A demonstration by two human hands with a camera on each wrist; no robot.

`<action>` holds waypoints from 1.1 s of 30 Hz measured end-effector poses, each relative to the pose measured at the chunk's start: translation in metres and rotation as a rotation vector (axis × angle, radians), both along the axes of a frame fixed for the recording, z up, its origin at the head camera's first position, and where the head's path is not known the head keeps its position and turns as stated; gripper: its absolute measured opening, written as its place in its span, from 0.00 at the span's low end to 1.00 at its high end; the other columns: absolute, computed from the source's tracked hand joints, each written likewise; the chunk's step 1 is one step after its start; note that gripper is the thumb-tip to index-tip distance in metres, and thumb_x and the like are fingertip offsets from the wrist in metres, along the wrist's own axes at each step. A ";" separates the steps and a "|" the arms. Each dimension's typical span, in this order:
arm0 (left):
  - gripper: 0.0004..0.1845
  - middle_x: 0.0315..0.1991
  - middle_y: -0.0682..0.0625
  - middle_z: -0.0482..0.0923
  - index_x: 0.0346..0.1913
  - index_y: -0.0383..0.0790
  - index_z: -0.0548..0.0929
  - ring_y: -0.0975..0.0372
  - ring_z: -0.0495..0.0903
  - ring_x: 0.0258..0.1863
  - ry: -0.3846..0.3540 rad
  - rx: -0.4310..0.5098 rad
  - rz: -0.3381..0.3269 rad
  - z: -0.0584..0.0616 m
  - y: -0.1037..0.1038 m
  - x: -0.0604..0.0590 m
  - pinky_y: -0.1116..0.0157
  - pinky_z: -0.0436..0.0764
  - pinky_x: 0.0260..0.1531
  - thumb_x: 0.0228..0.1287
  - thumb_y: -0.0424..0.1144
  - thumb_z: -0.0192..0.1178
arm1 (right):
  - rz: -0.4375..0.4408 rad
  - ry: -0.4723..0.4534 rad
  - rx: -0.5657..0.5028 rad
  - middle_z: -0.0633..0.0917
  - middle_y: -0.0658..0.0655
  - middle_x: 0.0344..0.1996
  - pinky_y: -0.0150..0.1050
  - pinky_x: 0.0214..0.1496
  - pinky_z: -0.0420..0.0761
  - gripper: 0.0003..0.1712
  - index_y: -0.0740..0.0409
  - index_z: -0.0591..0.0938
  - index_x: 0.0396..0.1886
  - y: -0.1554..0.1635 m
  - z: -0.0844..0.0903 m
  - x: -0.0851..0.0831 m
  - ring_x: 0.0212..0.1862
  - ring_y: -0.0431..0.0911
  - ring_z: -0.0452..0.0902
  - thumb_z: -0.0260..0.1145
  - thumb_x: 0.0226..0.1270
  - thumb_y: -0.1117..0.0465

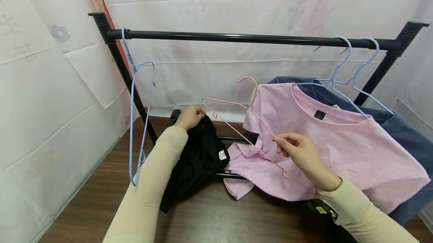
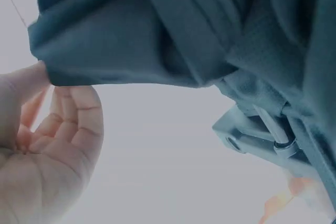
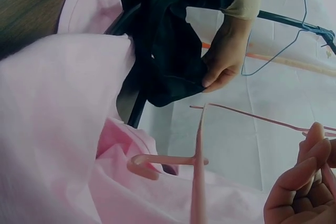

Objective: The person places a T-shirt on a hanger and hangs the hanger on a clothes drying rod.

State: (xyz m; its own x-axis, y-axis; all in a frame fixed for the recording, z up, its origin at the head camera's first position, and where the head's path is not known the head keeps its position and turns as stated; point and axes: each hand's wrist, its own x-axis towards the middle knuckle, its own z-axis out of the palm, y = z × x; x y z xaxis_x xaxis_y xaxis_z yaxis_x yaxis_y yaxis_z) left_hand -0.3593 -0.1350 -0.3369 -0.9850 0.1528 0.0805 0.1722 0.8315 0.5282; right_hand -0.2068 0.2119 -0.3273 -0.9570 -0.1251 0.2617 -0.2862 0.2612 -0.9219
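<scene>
My left hand (image 1: 190,117) grips the top edge of a black garment (image 1: 199,156) that hangs down over the low bar of the rack; the left wrist view shows the dark cloth (image 2: 173,30) pinched at my thumb. My right hand (image 1: 297,149) pinches the thin wire of a pink hanger (image 1: 236,104), held slanted over a pink T-shirt (image 1: 338,149). In the right wrist view the pink hanger (image 3: 198,161) crosses in front of my right fingers (image 3: 302,182), with the left hand (image 3: 226,56) on the black garment (image 3: 168,51) behind.
A black clothes rail (image 1: 253,39) spans the view. One light blue hanger (image 1: 137,115) hangs at its left end, two more blue hangers (image 1: 352,74) at the right. A dark blue garment (image 1: 409,138) lies under the pink shirt. Brown wooden floor (image 1: 209,216) below; white sheeting behind.
</scene>
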 end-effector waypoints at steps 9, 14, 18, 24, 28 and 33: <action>0.11 0.49 0.41 0.83 0.48 0.37 0.85 0.50 0.80 0.49 0.065 0.108 0.070 -0.001 -0.007 -0.003 0.53 0.78 0.51 0.73 0.38 0.56 | 0.017 0.026 0.003 0.80 0.43 0.18 0.29 0.27 0.74 0.15 0.73 0.82 0.42 -0.001 0.006 0.008 0.24 0.35 0.72 0.64 0.70 0.61; 0.11 0.49 0.41 0.83 0.47 0.37 0.86 0.50 0.80 0.50 0.086 0.136 0.115 -0.008 -0.016 -0.007 0.53 0.77 0.53 0.72 0.39 0.57 | 0.024 0.025 0.040 0.80 0.44 0.18 0.30 0.28 0.73 0.16 0.72 0.83 0.42 -0.002 0.009 0.015 0.24 0.37 0.72 0.64 0.70 0.60; 0.11 0.51 0.42 0.83 0.45 0.38 0.87 0.50 0.80 0.50 0.113 0.153 0.137 -0.010 -0.021 -0.008 0.53 0.77 0.53 0.71 0.39 0.58 | 0.034 0.021 0.069 0.79 0.44 0.19 0.31 0.27 0.72 0.14 0.69 0.83 0.41 -0.002 0.009 0.021 0.24 0.37 0.72 0.64 0.71 0.59; 0.10 0.53 0.39 0.82 0.44 0.35 0.86 0.49 0.78 0.52 0.123 0.214 0.170 -0.014 -0.030 -0.009 0.53 0.76 0.53 0.70 0.38 0.58 | 0.069 0.040 0.070 0.79 0.45 0.19 0.33 0.26 0.72 0.11 0.68 0.83 0.39 -0.003 0.010 0.029 0.23 0.38 0.72 0.63 0.71 0.62; 0.12 0.55 0.39 0.81 0.48 0.35 0.85 0.48 0.77 0.56 0.106 0.272 0.185 -0.015 -0.035 -0.010 0.53 0.75 0.54 0.72 0.38 0.57 | 0.092 0.060 0.077 0.79 0.45 0.18 0.33 0.26 0.72 0.10 0.68 0.83 0.39 -0.002 0.009 0.033 0.23 0.38 0.72 0.62 0.71 0.63; 0.14 0.54 0.38 0.82 0.51 0.35 0.85 0.47 0.78 0.56 0.140 0.264 0.183 -0.015 -0.042 -0.010 0.52 0.76 0.56 0.71 0.40 0.58 | 0.113 0.049 0.069 0.79 0.45 0.18 0.33 0.24 0.72 0.09 0.66 0.83 0.38 0.000 0.007 0.038 0.22 0.38 0.72 0.62 0.71 0.63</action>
State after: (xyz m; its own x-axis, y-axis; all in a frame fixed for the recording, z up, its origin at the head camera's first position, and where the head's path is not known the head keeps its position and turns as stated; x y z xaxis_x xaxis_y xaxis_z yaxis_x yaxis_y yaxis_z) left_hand -0.3693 -0.1774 -0.3521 -0.9706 -0.0696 0.2303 0.1190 0.6931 0.7109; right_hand -0.1691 0.2121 -0.3201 -0.9222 -0.2505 0.2946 -0.3614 0.2875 -0.8870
